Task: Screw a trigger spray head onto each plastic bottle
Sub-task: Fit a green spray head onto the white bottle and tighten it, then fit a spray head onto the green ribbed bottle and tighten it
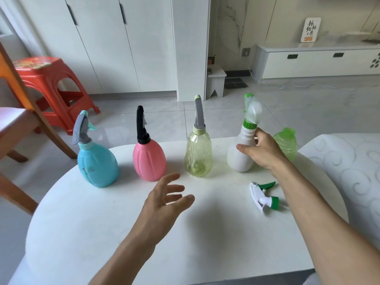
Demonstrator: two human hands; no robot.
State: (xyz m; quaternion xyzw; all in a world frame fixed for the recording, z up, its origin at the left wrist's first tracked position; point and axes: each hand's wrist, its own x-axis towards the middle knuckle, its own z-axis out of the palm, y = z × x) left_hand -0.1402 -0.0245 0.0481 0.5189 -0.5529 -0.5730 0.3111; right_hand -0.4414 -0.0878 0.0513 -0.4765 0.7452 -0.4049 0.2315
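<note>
Several bottles stand in a row on the white table [102, 223]. The blue bottle [97, 163], the pink bottle [149, 159] and the clear yellow-green bottle [198, 153] each carry a spray head. My right hand [261, 151] grips the white bottle [239, 155] at its shoulder; a white and green spray head [251, 112] sits on its neck. Behind my hand a green bottle [285, 141] stands with an open neck. A loose white and green spray head [265, 197] lies on the table beside my right forearm. My left hand [166, 196] hovers open over the table in front of the pink bottle.
A red plastic stool [51, 87] and a wooden chair [24, 124] stand to the left of the table. A patterned white cushion [349, 161] lies to the right. White cabinets stand beyond on the tiled floor.
</note>
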